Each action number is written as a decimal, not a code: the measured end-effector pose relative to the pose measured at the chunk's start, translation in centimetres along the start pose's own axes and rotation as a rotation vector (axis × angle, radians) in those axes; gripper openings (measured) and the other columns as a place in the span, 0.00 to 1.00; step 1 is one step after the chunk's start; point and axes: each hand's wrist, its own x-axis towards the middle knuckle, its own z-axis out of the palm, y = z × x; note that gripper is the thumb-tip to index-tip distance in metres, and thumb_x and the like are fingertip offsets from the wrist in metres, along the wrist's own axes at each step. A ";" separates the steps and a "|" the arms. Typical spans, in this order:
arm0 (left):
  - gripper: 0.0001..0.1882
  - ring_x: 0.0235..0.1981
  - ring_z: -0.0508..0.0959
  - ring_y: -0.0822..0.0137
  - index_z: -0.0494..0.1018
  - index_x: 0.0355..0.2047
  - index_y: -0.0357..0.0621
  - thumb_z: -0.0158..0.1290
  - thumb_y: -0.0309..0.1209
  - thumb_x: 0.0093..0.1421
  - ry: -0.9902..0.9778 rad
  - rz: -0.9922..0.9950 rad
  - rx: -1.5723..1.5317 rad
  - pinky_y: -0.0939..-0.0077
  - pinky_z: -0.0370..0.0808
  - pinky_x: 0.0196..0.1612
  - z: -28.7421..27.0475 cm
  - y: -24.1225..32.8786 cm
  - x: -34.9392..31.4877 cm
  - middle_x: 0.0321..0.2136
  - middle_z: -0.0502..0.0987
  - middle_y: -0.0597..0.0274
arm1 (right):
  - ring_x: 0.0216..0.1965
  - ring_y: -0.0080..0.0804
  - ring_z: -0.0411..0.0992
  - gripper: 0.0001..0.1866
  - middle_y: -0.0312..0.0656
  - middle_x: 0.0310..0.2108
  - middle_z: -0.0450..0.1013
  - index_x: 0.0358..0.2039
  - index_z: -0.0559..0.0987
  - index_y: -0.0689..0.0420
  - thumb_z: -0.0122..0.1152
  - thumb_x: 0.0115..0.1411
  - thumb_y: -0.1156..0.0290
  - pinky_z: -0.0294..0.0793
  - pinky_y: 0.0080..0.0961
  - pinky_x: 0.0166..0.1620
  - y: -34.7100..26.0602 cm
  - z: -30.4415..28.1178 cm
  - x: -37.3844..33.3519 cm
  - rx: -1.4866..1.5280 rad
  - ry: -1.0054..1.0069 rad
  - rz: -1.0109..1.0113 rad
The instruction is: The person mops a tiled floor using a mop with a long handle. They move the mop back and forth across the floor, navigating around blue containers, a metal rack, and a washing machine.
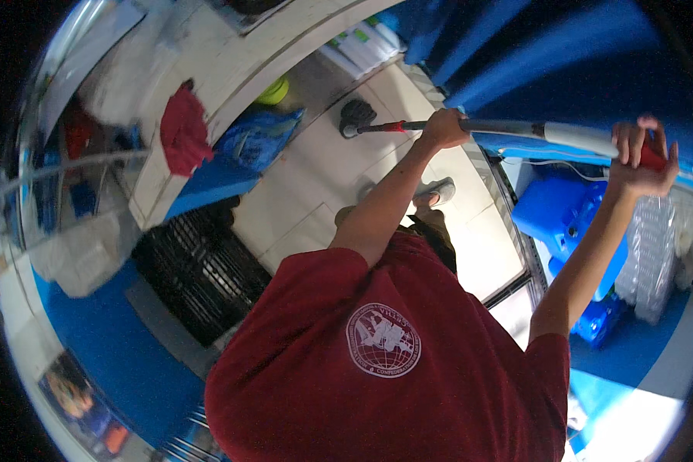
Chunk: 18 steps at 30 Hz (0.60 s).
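Note:
A long mop (508, 128) runs slantwise across the upper part of the view, with a metal and white pole. Its dark, shaggy head (359, 112) rests on the pale tiled floor at the far end. My left hand (445, 129) is wrapped round the middle of the pole, just beyond a thin dark section. Out to the right, my right hand (637, 160) grips the top end by its red handle (653, 156), one or two fingertips lifted. A red band shows on the pole close to the head.
A blue curtain (593, 54) hangs beside the pole. Blue containers (566, 208) and stacked clear plastic (647, 258) stand at right. To the left are a white counter (235, 69) with a red cloth (183, 131), a blue bag (262, 138) and a black crate (200, 269).

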 end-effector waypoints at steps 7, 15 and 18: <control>0.12 0.29 0.77 0.46 0.77 0.21 0.45 0.47 0.37 0.45 0.212 -0.350 0.010 0.55 0.74 0.38 -7.7 -8.1 -8.4 0.24 0.77 0.48 | 0.10 0.24 0.47 0.28 0.31 0.07 0.47 0.28 0.72 0.66 0.30 0.58 0.53 0.57 0.28 0.23 10.8 10.5 6.2 0.106 -0.088 0.197; 0.13 0.34 0.76 0.46 0.77 0.28 0.44 0.51 0.36 0.43 0.349 -0.652 0.114 0.56 0.73 0.41 -9.9 -21.3 -25.0 0.30 0.76 0.46 | 0.09 0.25 0.48 0.28 0.31 0.05 0.48 0.24 0.71 0.61 0.32 0.59 0.48 0.53 0.27 0.20 23.8 21.3 -1.6 0.315 -0.243 0.470; 0.16 0.36 0.76 0.48 0.76 0.31 0.42 0.51 0.37 0.44 0.293 -0.695 0.146 0.57 0.73 0.43 -8.9 -24.9 -32.0 0.33 0.76 0.46 | 0.11 0.28 0.50 0.26 0.32 0.06 0.49 0.23 0.70 0.60 0.34 0.58 0.50 0.56 0.28 0.23 27.2 22.2 -7.7 0.333 -0.273 0.634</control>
